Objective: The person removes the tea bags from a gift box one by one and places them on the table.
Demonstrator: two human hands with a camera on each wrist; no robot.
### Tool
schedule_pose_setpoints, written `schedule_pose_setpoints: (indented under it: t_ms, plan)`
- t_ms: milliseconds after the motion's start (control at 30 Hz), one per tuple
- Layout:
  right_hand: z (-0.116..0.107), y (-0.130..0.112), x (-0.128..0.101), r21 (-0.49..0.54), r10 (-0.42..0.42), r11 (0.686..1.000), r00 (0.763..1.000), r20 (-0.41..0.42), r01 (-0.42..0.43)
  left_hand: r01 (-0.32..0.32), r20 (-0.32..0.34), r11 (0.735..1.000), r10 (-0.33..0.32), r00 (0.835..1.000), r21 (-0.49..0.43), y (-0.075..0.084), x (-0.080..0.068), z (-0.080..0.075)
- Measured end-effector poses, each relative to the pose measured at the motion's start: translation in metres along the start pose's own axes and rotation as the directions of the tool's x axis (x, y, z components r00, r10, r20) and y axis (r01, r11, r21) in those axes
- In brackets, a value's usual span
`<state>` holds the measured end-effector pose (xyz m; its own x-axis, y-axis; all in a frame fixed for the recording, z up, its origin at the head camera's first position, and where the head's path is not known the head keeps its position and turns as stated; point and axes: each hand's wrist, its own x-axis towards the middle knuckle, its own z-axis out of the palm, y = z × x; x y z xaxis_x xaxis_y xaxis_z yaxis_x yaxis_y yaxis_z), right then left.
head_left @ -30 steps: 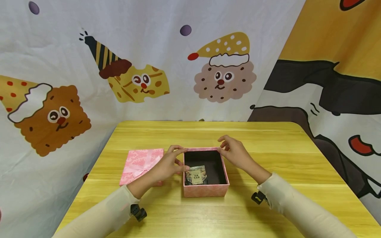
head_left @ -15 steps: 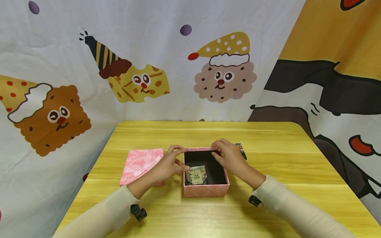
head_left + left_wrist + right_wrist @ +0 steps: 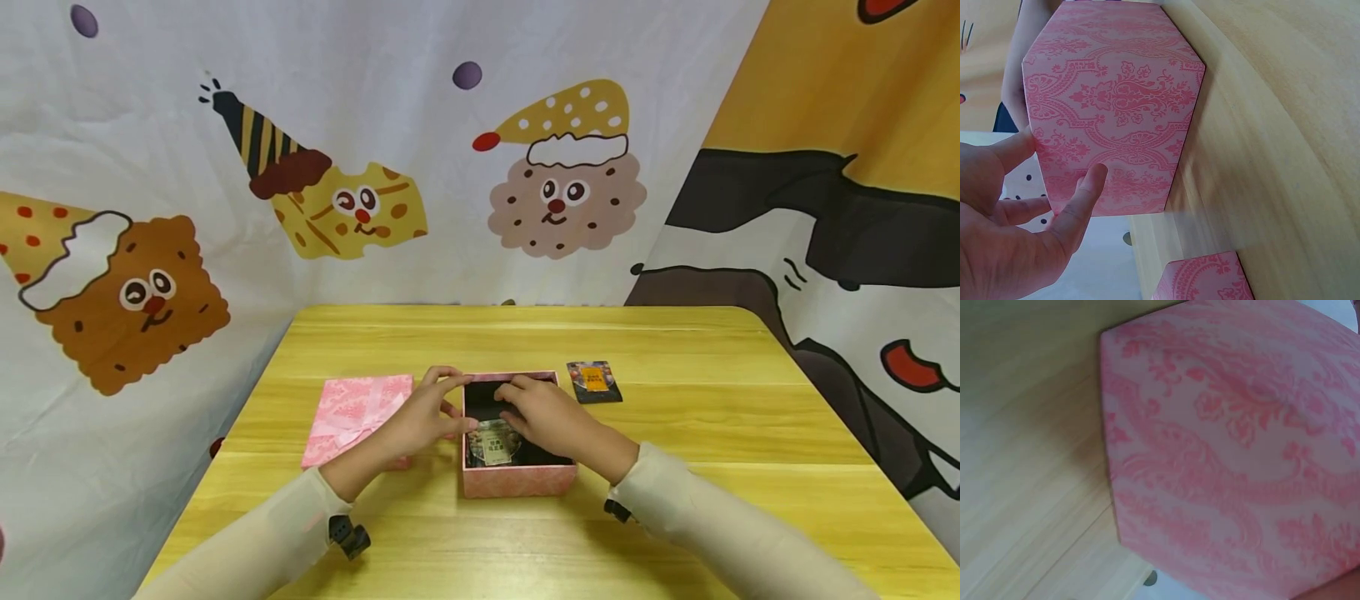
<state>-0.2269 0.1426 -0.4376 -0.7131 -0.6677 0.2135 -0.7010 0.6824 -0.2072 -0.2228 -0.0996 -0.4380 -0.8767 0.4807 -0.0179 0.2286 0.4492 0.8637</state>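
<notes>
An uncovered pink patterned box [image 3: 517,481] with a dark inside stands mid-table in the head view. My left hand [image 3: 429,410] grips its left wall; in the left wrist view the thumb [image 3: 1088,187] lies against the outer wall and other fingers reach the rim. A greenish square packet [image 3: 497,446] with a pale label lies in the box. My right hand [image 3: 551,417] reaches over the right side into the box, fingers bent loosely above the packet's far right corner. Whether those fingertips touch it cannot be told. Mostly the box's pink wall [image 3: 1229,456] fills the right wrist view.
A pink lid [image 3: 360,412] with a ribbon bow lies left of the box, partly behind the left forearm. Beyond the box's far right corner, a dark packet [image 3: 595,382] with an orange label rests on the wooden table [image 3: 720,400]. A cartoon-printed cloth [image 3: 450,275] hangs behind.
My right hand has moved left from beside the box's far right corner to inside the box. The dark orange-labelled packet has come into view behind it. My left hand stays put.
</notes>
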Motion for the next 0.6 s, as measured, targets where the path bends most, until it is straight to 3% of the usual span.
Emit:
schedule_pose_setpoints:
  t_ms: [267, 467, 600]
  plan:
    - [0.009, -0.009, 0.009, -0.073, 0.036, 0.997, 0.996, 0.077, -0.030, 0.001, 0.001, 1.000, -0.001, 1.000, 0.003, 0.000, 0.001, 0.000]
    - [0.016, -0.011, 0.011, -0.162, 0.137, 0.980, 0.979, 0.151, -0.112, 0.004, -0.002, 1.000, -0.004, 1.000, -0.005, 0.002, 0.000, 0.000]
    - [0.017, -0.013, 0.012, -0.167, 0.172, 0.976, 0.969, 0.180, -0.142, 0.006, -0.001, 1.000, -0.006, 1.000, 0.009, 0.001, 0.000, 0.000]
